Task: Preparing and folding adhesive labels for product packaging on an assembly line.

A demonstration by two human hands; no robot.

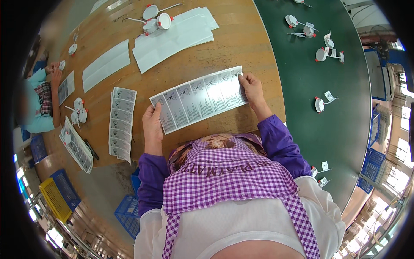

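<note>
White label strip (pixel 199 98) at centre, black print; second strip (pixel 121 123) at nine o'clock; third label sheet (pixel 77 145) farther toward eight o'clock.

Both hands forward on purple-sleeved arms, left hand (pixel 152 125) and right hand (pixel 252 90) pinched shut, well apart.

Bright, even daylight from windows at right; sharp centre, strong fisheye bending and black vignette at the rim.
</note>
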